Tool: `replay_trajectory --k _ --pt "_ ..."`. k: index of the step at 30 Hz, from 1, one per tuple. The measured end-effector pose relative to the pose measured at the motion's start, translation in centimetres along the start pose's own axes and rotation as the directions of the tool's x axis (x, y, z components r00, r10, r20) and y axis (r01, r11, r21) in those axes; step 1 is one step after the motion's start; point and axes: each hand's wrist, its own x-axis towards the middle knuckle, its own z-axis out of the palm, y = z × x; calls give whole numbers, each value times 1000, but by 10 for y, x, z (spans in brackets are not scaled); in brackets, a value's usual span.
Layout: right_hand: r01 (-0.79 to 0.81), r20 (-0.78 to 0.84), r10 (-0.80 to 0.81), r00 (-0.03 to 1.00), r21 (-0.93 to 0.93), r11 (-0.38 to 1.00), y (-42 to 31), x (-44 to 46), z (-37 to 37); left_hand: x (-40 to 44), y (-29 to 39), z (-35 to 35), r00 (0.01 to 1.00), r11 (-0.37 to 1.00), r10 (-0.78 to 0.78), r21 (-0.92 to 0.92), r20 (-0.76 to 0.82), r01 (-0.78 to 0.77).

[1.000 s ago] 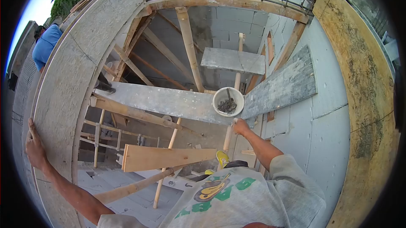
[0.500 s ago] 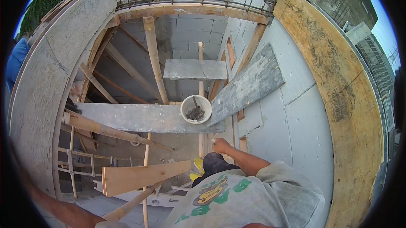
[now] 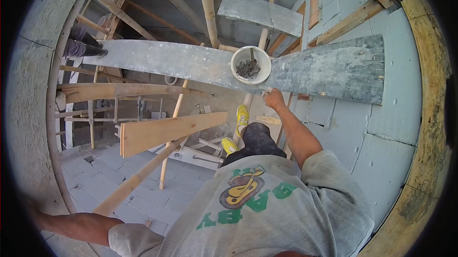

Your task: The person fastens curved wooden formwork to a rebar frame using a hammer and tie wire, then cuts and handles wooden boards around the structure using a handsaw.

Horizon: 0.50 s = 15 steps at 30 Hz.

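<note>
My right hand is closed just below the near edge of a grey-stained plank. A small pale thing seems to show at its fingertips, too unclear to name. Above that hand, a white bucket stands on the plank, with a dark grey mix and an upright tool handle inside. A second mottled plank extends right from beside the bucket. My left hand reaches to the dark left edge, near a rough pale board; its fingers are hidden.
Yellow shoes show on my feet. Another person's dark boots are at the plank's left end. Wooden boards and round poles cross below me, with a lower block floor. A pale block wall rises on the right.
My view has tilted down and turned, so the bucket and planks appear higher and farther right. My right hand is nearer the plank's edge. My yellow shoes now show more fully, one ahead.
</note>
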Motion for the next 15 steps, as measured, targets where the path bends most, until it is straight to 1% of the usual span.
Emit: replay_trajectory --k 4,7,8,10,12,14,15 --pt "-41 28 39 999 41 998 -15 46 -17 4 -18 14 974 979 -196 76 116 188" --pt "-50 55 48 997 31 998 -9 78 -25 7 -24 18 914 932 -356 149 194 332" --pt "-53 78 49 996 61 997 -7 87 -29 5 -25 18 890 912 -403 176 215 371" --pt "-34 40 33 999 14 999 -20 91 -43 7 -25 17 845 876 -476 221 245 430" --pt "-6 -77 -5 997 -141 990 -32 87 -59 9 -25 15 825 862 -500 242 262 445" --pt "-23 -61 16 998 -124 992 -29 94 -66 7 -24 18 850 881 -468 200 241 429" --pt "-31 -58 24 998 -115 993 -30 99 -69 8 -45 30 846 882 -468 189 255 431"
